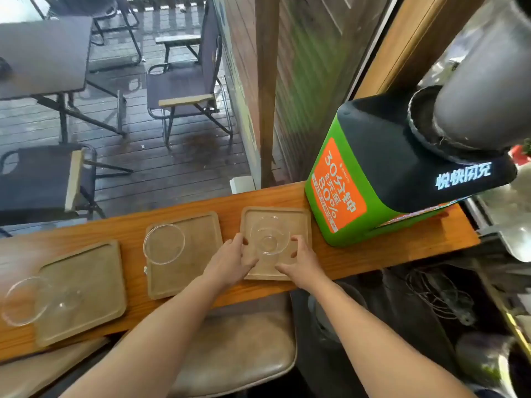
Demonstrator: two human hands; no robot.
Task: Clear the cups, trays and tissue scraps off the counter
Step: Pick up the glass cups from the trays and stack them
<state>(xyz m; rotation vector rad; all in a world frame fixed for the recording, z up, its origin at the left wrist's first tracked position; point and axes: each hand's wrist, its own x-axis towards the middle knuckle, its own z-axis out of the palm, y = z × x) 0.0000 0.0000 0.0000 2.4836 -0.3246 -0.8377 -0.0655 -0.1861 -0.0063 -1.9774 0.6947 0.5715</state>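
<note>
Three light wooden trays lie in a row on the wooden counter (373,254). The right tray (298,219) holds a clear glass cup (268,238). My left hand (234,258) rests on this tray's left side and my right hand (303,261) on its right side, fingers curled close around the glass; whether they grip the cup or the tray I cannot tell. The middle tray (198,254) carries a clear glass (163,244) at its far left corner. A third glass (31,300) sits on the left edge of the left tray (92,282).
A green and black charging box with orange label (373,179) stands on the counter right of the trays. A padded stool (238,346) is below the counter. Beyond the window are a dark table (43,53) and folding chairs (184,87) on wet decking.
</note>
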